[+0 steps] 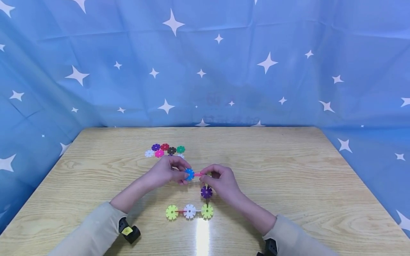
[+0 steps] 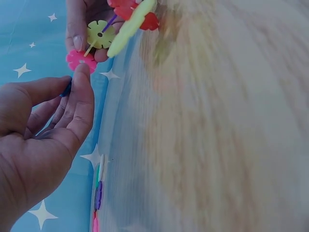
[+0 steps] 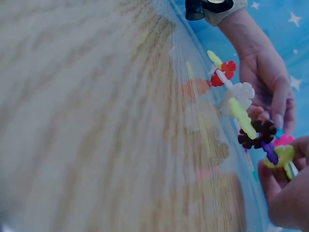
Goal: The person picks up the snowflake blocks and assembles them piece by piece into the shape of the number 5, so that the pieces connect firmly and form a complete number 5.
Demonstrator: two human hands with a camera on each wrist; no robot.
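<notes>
Flanking the pink notched disc (image 1: 197, 174), a blue disc (image 1: 190, 174) is pinched by the left hand (image 1: 168, 171), a yellow-green disc (image 2: 100, 34) by the right hand (image 1: 222, 181).

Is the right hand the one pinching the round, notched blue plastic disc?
No, the left hand pinches the blue disc between its thumb and fingers.

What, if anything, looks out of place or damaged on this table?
Nothing stands out: the interlocked snowflake discs show no visible damage, and the loose discs lie flat together farther back, though partly hidden.
</notes>
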